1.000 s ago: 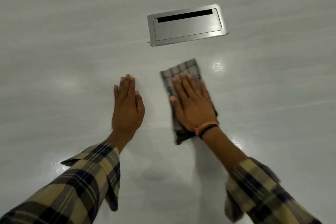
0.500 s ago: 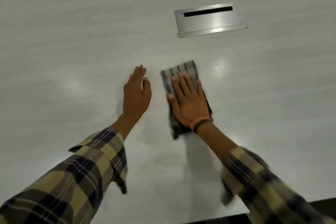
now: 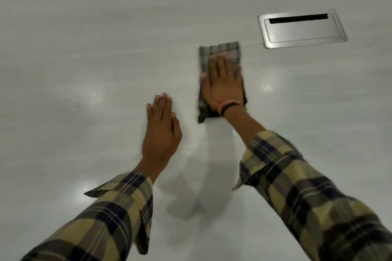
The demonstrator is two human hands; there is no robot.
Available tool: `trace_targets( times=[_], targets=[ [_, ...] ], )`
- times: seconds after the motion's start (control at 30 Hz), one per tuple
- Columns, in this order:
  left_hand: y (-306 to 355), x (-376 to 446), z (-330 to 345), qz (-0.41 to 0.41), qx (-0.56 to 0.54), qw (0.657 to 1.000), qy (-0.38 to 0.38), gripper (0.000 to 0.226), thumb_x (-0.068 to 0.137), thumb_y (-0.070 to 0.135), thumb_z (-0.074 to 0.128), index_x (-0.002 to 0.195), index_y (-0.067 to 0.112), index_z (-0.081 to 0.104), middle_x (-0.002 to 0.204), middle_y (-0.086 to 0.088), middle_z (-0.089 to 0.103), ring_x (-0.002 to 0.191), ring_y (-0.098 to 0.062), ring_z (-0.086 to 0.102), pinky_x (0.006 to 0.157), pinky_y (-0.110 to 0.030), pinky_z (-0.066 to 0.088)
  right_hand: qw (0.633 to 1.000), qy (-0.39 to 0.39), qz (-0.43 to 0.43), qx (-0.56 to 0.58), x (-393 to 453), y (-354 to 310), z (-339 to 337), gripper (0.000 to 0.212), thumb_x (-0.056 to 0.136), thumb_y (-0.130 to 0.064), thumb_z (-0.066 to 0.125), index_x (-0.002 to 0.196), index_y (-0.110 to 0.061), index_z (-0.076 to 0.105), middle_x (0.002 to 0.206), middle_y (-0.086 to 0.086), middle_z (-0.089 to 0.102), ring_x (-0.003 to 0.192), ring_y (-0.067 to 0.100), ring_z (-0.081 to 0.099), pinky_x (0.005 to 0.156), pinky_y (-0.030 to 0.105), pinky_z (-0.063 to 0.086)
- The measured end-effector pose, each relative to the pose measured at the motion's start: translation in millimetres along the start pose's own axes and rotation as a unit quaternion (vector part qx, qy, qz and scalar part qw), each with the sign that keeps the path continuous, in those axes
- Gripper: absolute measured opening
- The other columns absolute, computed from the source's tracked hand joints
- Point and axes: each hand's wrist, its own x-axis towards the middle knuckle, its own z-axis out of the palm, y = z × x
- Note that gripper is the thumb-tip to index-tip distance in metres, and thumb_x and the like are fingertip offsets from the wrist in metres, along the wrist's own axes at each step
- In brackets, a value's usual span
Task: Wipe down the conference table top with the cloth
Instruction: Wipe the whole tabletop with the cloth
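Compared with half a second before, the metal cable hatch (image 3: 302,31) stood much more toward the right side of my view, and the cloth (image 3: 219,48) with my right hand (image 3: 223,86) on it stood nearer to the hatch than it did then. My left hand (image 3: 161,131) had fallen behind the right one, while earlier the two were almost side by side.

At this moment my right hand lay flat on the folded checked cloth, the fingers straight and close together, pressing it to the table top (image 3: 95,38). The hand did not grip the cloth; it only pushed down on it. The far end of the cloth showed beyond the fingertips and the near end showed under the wrist, which carried an orange band and a black band (image 3: 230,107). The fingertips were a little blurred. The cloth lay on the pale grey table top, to the left of the hatch and a little nearer to me, close to the hatch's near left corner but apart from it.

My left hand also rested flat on the bare surface, fingers straight and together, holding nothing, to the left of the cloth and nearer to me. Both arms wore plaid sleeves (image 3: 110,214). No edge of the table appeared in my view.
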Motion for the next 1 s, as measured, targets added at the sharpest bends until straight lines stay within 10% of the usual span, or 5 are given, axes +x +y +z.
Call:
trace_targets(
  times=[0.2,0.47,0.63,0.77,1.0],
  targets=[
    [-3,1,-3,0.007,-0.013,1.0,-0.01,0.053,0.108,0.015,0.033,0.159,-0.002,0.032,0.169,-0.012,0.026,0.161,-0.024,0.014,0.131,-0.05,0.011,0.988,-0.054,-0.144,-0.012,-127,33,5,0.063,0.108,-0.051,0.017,0.165,-0.025,0.012,0.172,0.001,0.006,0.16,0.019,0.0,0.129,0.051,0.005],
    [-3,3,-2,0.01,-0.003,1.0,-0.007,0.052,0.108,0.012,0.034,0.158,-0.004,0.031,0.169,-0.016,0.028,0.16,-0.029,0.017,0.131,-0.051,0.012,0.988,0.0,0.151,-0.009,-13,129,-34,0.081,0.097,-0.059,0.003,0.164,-0.015,0.012,0.172,0.013,0.011,0.159,0.031,0.004,0.127,0.055,0.002],
    [-6,1,-4,0.014,-0.017,1.0,-0.012,0.053,0.107,0.011,0.033,0.159,-0.002,0.032,0.169,-0.013,0.028,0.16,-0.025,0.016,0.131,-0.049,0.011,0.998,-0.002,-0.062,-0.03,-22,-6,9,0.068,0.104,-0.049,0.006,0.164,-0.017,0.013,0.171,0.01,0.013,0.159,0.028,0.006,0.127,0.054,0.004],
    [-7,0,-5,0.019,-0.019,1.0,-0.012,0.055,0.106,0.011,0.032,0.159,-0.002,0.032,0.169,-0.013,0.028,0.16,-0.025,0.016,0.131,-0.049,0.01,0.983,-0.041,-0.179,-0.007,-154,15,13,0.062,0.11,-0.045,0.023,0.165,-0.021,0.011,0.172,0.005,0.006,0.16,0.022,-0.001,0.128,0.054,0.008],
    [-4,1,-4,0.018,0.005,1.0,-0.006,0.053,0.107,0.006,0.035,0.159,-0.003,0.03,0.169,-0.015,0.027,0.16,-0.028,0.016,0.132,-0.048,0.008,0.995,-0.009,0.094,-0.016,-100,146,-26,0.072,0.103,-0.055,0.01,0.165,-0.018,0.014,0.172,0.009,0.01,0.159,0.027,0.004,0.127,0.055,0.006]
  ],
)
